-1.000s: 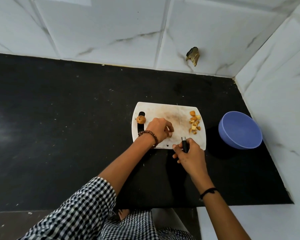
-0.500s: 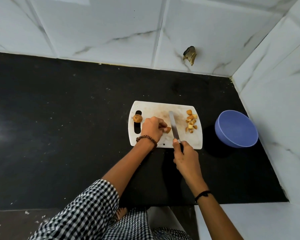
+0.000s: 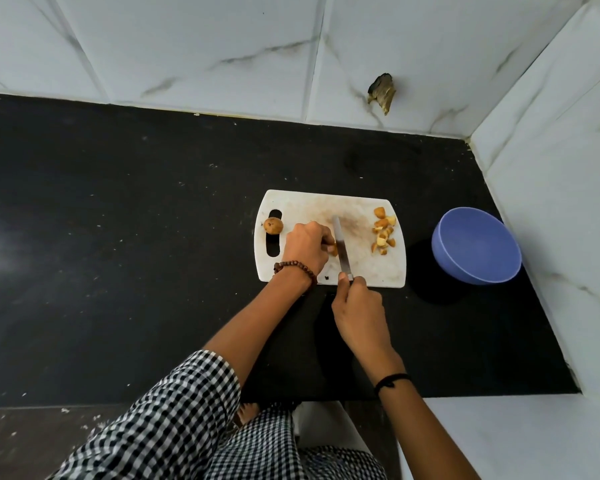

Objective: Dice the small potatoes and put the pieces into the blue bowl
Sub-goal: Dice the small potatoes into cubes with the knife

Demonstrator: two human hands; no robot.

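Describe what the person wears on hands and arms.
The left hand is ungloved, with a brown beaded bracelet at the wrist and a black-and-white checked sleeve further up. The right hand is ungloved, with a thin black cord at the wrist.

black countertop (image 3: 118, 271), pale specks, fills middle. white grey-veined tile walls (image 3: 187, 46) behind and at right, meeting in corner. dark brownish chipped patch (image 3: 381, 93) low on back wall. checked sleeve (image 3: 174, 420) lower left. brown bead bracelet (image 3: 295, 266) left wrist, black thread band (image 3: 392, 379) right wrist. bare foot (image 3: 248, 412) below counter edge. grey floor (image 3: 21, 441) bottom left.
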